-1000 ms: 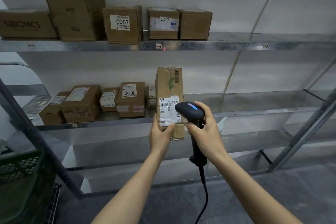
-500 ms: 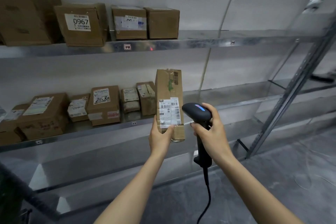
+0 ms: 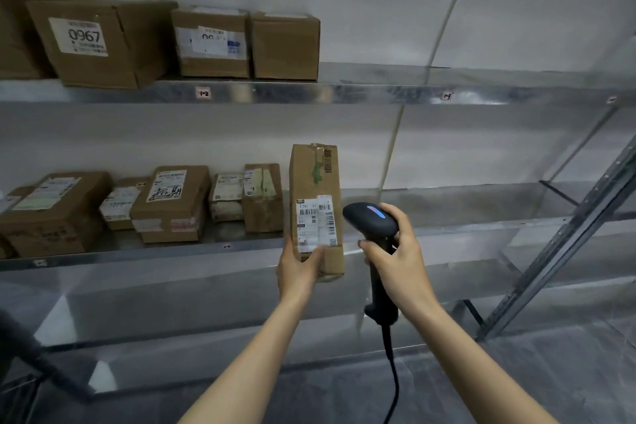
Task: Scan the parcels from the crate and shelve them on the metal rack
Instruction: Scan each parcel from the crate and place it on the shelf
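Head view: left hand (image 3: pixel 298 267) holds a tall brown parcel (image 3: pixel 316 206) upright by its lower end, thumb across the bottom of the white label (image 3: pixel 316 222), grip closed on the parcel. Parcel is in the air in front of the middle shelf (image 3: pixel 430 213) of the metal rack (image 3: pixel 378 93), just right of the boxes standing there. Right hand (image 3: pixel 399 262) is wrapped around the handle of a black scanner (image 3: pixel 370 218), grip closed on it; scanner head sits just beside the label, blue light lit on top, cable (image 3: pixel 392 375) hanging down. Top shelf carries several boxes, one labelled 0967 (image 3: pixel 93 41). Middle shelf carries a row of smaller labelled boxes (image 3: pixel 172 203) at left; its right part is bare metal
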A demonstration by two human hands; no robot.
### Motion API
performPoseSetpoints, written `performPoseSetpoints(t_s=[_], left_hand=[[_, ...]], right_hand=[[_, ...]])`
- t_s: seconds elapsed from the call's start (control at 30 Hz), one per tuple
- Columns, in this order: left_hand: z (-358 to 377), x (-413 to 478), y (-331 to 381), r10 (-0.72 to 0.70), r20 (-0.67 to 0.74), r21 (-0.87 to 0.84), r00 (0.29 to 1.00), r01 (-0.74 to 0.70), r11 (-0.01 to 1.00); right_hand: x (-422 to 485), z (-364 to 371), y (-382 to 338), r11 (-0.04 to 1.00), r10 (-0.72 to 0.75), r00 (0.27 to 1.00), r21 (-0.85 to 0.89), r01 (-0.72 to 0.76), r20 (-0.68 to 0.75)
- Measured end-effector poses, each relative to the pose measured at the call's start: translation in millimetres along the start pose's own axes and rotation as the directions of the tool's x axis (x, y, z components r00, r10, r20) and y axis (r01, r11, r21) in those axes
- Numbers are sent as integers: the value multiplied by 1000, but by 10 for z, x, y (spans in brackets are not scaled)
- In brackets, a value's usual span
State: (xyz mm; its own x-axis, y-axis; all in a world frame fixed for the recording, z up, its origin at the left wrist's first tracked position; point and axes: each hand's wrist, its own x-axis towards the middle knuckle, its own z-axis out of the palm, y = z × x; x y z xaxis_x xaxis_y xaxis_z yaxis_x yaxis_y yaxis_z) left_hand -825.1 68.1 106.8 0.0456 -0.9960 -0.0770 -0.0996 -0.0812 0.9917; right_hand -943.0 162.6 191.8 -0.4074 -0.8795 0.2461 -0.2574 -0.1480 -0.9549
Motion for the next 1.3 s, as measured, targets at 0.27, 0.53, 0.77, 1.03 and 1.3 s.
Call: performPoseSetpoints(t_s=[0.27, 0.53, 0.77, 1.03, 1.3], left_hand=[[363, 292, -14, -87, -81, 51, 993, 91, 995], [380, 709, -168, -171, -77, 122, 982, 180, 976], [379, 997, -177, -194, -40, 133, 980, 197, 971], [347, 1329, 6, -285, 10, 97, 958, 283, 954], [387, 1544, 95, -319, -1, 78, 948, 318, 945]], right_hand=[[455, -174, 222, 999, 38, 996, 12, -40, 82], [812, -25, 359, 997, 79, 993, -15, -78, 92], [990, 128, 416, 996, 90, 993, -33, -87, 81], [1114, 272, 455, 995, 99, 993, -26, -97, 71], [1195, 270, 487, 994, 100, 993, -47, -97, 57]])
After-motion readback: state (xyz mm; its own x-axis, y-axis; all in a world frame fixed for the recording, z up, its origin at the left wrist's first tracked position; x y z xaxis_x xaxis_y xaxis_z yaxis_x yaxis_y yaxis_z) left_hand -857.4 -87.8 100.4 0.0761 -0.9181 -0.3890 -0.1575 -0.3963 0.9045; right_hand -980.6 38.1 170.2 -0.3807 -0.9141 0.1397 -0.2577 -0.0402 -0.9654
